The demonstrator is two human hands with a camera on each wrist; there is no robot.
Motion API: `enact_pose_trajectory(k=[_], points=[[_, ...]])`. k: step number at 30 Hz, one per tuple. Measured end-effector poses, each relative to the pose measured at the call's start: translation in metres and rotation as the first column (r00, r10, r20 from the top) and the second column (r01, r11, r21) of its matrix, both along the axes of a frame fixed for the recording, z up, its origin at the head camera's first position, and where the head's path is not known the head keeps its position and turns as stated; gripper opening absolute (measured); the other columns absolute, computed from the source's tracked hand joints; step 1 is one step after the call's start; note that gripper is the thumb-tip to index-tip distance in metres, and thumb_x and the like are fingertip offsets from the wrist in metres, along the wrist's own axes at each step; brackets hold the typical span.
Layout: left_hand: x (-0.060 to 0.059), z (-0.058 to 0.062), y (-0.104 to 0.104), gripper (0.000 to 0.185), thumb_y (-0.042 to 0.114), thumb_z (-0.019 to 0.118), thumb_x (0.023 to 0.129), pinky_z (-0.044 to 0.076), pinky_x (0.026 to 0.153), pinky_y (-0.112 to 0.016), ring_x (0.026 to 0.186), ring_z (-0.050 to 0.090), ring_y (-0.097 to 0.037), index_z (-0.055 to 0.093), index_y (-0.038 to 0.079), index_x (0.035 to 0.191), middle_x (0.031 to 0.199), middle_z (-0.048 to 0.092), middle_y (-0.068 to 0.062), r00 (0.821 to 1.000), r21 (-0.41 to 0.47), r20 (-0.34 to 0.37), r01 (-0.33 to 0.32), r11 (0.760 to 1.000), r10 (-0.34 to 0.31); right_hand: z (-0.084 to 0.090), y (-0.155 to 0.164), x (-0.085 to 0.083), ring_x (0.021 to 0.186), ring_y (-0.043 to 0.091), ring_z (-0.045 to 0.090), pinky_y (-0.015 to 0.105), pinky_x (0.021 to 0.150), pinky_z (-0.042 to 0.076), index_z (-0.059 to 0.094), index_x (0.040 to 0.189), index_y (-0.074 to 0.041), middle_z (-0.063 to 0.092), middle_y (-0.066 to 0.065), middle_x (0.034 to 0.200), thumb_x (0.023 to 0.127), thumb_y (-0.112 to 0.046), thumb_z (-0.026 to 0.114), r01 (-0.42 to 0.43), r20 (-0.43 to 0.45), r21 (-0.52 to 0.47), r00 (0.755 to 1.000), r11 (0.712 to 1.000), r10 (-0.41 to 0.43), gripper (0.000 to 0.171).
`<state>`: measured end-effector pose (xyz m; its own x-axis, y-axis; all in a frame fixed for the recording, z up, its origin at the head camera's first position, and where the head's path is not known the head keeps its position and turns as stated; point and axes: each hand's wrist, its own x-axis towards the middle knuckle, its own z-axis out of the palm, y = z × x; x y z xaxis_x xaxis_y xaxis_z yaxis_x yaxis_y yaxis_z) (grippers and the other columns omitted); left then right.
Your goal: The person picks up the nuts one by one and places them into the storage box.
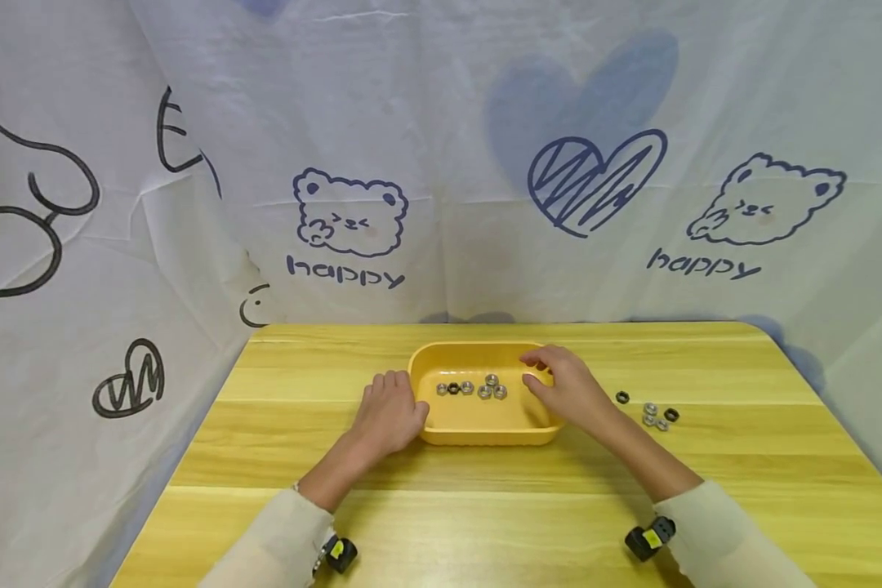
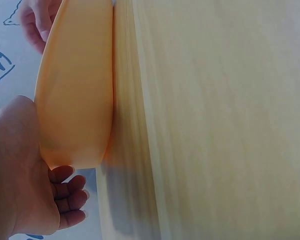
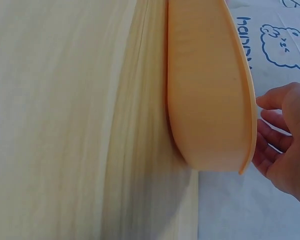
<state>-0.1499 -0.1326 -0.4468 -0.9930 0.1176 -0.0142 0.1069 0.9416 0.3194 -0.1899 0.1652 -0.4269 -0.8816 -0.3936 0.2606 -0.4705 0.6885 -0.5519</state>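
A yellow plastic tray (image 1: 488, 436) stands on the table with several hex nuts (image 1: 485, 392) lying on its floor, one of them black (image 1: 453, 389) and the others silver. My left hand (image 1: 393, 412) grips the tray's left end, its thumb over the rim and its fingers curled by the outer wall, as the left wrist view also shows. Over the tray's right end hovers my right hand (image 1: 569, 388), thumb and fingers apart and nothing visible between them. From the right wrist view, the right fingers (image 3: 272, 97) are bent behind the tray rim, their tips partly hidden.
To the right of the tray, on the wooden table (image 1: 478, 523), lies a loose group of silver nuts (image 1: 650, 408) and two dark nuts (image 1: 672, 415). A white cloth (image 1: 456, 122) printed with hearts and bears hangs behind the table's far edge.
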Motion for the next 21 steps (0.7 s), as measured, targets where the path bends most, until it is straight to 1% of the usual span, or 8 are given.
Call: enact_pose_trajectory(k=[2, 7, 12, 16, 21], points=[[0.0, 0.0, 0.0, 0.031, 0.028, 0.047, 0.096, 0.031, 0.077, -0.037, 0.086, 0.039, -0.029, 0.051, -0.001, 0.105, 0.093, 0.047, -0.013, 1.0, 0.0, -0.006, -0.002, 1.0, 0.002, 0.0, 0.003, 0.001, 0.106, 0.034, 0.067, 0.048, 0.087, 0.057, 0.071, 0.122, -0.002, 0.072, 0.016, 0.118, 0.095, -0.011, 0.072, 0.001, -0.006, -0.01, 1.0, 1.0, -0.001, 0.029], [0.0, -0.001, -0.001, 0.033, 0.029, 0.047, 0.095, 0.032, 0.078, -0.038, 0.086, 0.039, -0.029, 0.051, -0.002, 0.106, 0.094, 0.047, -0.013, 1.0, 0.002, -0.002, -0.004, 1.0, 0.004, -0.001, 0.012, 0.003, 0.105, 0.033, 0.067, 0.047, 0.085, 0.057, 0.071, 0.122, -0.002, 0.071, 0.015, 0.118, 0.094, -0.01, 0.072, 0.011, -0.013, -0.001, 1.0, 1.0, -0.011, 0.029], [-0.001, 0.0, -0.002, 0.031, 0.029, 0.046, 0.096, 0.03, 0.078, -0.037, 0.086, 0.039, -0.028, 0.05, -0.001, 0.106, 0.093, 0.047, -0.013, 1.0, 0.0, 0.008, 0.0, 1.0, 0.0, -0.001, 0.022, 0.003, 0.102, 0.033, 0.066, 0.046, 0.083, 0.056, 0.071, 0.118, -0.001, 0.071, 0.016, 0.114, 0.093, -0.007, 0.073, 0.016, -0.037, -0.006, 0.999, 1.0, -0.016, 0.026], [-0.003, 0.001, -0.002, 0.031, 0.029, 0.046, 0.096, 0.03, 0.077, -0.037, 0.085, 0.039, -0.028, 0.05, 0.0, 0.105, 0.093, 0.047, -0.012, 1.0, -0.003, 0.009, 0.004, 1.0, -0.004, -0.002, 0.03, 0.003, 0.1, 0.031, 0.066, 0.045, 0.083, 0.055, 0.071, 0.117, -0.001, 0.071, 0.014, 0.111, 0.092, -0.008, 0.074, 0.037, -0.038, 0.002, 0.999, 0.999, -0.037, 0.026], [-0.004, 0.001, -0.003, 0.029, 0.028, 0.046, 0.096, 0.03, 0.077, -0.036, 0.085, 0.039, -0.028, 0.05, 0.0, 0.103, 0.092, 0.047, -0.012, 1.0, -0.001, 0.008, 0.007, 1.0, -0.007, -0.005, 0.041, 0.002, 0.1, 0.032, 0.066, 0.044, 0.082, 0.055, 0.069, 0.118, 0.0, 0.07, 0.015, 0.112, 0.092, -0.009, 0.074, 0.056, -0.025, 0.004, 0.998, 0.998, -0.056, 0.028]])
